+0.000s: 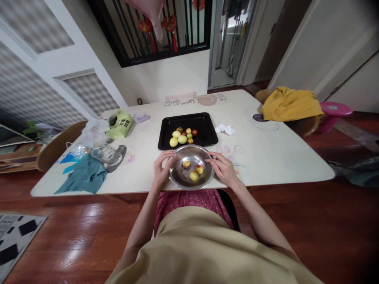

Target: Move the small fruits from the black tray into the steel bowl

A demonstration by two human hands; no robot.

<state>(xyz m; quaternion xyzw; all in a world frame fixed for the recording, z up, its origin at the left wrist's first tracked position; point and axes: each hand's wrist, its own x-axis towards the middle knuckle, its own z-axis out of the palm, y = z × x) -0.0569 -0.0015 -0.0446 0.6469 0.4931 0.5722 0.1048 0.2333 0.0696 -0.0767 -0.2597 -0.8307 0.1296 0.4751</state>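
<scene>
A shiny metal bowl point(179, 173) sits at the table's near edge with three small yellowish fruits point(194, 176) in it, some with reddish-brown patches. My left hand point(162, 167) grips the bowl's left rim, thumb and fingers closed on it. On the opposite side, my right hand point(224, 169) has its fingers on the right rim. Just beyond the bowl lies a black tray point(205, 126). It holds several fruits point(182, 139), pale yellow-green, orange and dark red, gathered left of its middle.
A crumpled white tissue point(225, 129) lies right of the tray on the white table point(275, 157). At the left are a teal cloth point(84, 175), a clear container point(103, 153), plastic bags point(93, 132) and a green bag point(120, 123). Yellow cloth point(291, 104) covers a chair at right.
</scene>
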